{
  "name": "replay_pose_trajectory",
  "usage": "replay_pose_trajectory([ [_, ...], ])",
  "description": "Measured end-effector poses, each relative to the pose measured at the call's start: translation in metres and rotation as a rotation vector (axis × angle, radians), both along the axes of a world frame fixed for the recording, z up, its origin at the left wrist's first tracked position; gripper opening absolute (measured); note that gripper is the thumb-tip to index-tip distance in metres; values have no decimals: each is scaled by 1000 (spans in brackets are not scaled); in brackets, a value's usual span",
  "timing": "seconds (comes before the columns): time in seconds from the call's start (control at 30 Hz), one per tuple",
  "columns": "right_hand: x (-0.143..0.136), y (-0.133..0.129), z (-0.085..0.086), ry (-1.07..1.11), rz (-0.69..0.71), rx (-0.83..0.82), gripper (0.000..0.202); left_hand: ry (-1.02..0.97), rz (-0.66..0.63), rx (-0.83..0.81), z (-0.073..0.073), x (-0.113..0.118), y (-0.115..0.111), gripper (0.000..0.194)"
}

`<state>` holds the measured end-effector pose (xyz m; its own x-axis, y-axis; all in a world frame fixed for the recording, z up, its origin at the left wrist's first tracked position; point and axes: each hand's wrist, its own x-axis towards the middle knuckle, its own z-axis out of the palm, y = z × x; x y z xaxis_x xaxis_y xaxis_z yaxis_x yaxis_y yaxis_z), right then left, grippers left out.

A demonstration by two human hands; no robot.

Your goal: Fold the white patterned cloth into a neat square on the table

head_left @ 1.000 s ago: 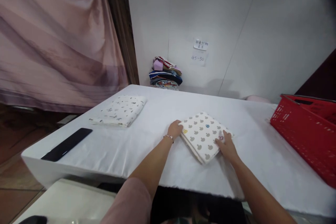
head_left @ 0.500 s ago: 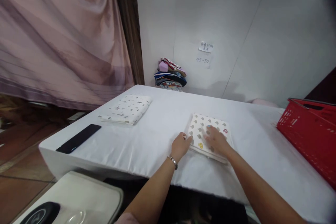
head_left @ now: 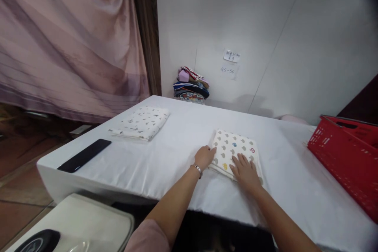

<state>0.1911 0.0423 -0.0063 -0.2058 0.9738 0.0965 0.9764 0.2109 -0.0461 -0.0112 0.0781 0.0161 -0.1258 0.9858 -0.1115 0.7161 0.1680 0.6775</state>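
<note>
Cloth [head_left: 228, 145], folded, lies right of centre in the frame's lower half. Smoothing seems in hand, calling for light, even pressure: the right hand [head_left: 246, 173] rests spread on top, grasping nothing; the left hand [head_left: 204, 158] curls at the left edge, grip unclear. Nearly square, without clear long axis, the cloth's near edge slants down rightward.

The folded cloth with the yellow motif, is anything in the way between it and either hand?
Nothing visible: your right hand lies on top of the folded cloth, and your left hand is at its left edge. The black slab and the other printed cloth lie off to the left.
</note>
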Motion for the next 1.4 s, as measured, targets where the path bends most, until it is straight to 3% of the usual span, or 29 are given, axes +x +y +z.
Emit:
replay_pose_trajectory([
  [0.13, 1, 2, 0, 17, 4, -41, 51, 64, 14, 6, -3, 13, 18, 45],
  [0.23, 9, 12, 11, 88, 25, -135, 52, 119, 36, 12, -10, 19, 19, 39],
  [0.33, 17, 24, 16, 100, -48, -105, 53, 139, 21, 23, -13, 18, 17, 33],
  [0.57, 17, 30, -6, -49, -101, 11, 51, 45, 45, -81, 0, 18, 34, 40],
  [0.73, 18, 29, -6, -73, -93, 31, 51, -14, 33, -134, 3, 24, 53, 42],
  [0.9, 15, 27, 0, -33, -99, -40, 53, 2, 25, -78, -2, 20, 45, 37],
  [1.13, 10, 24, 4, -5, -67, -79, 54, 187, 3, -18, -10, 15, 34, 36],
  [1.3, 1, 50, 19, -11, -29, -53, 58, 305, -20, 83, -2, 22, 39, 38],
  [1.4, -6, 73, 21, -21, -27, -7, 57, 344, -89, 153, -6, 27, 36, 46],
])
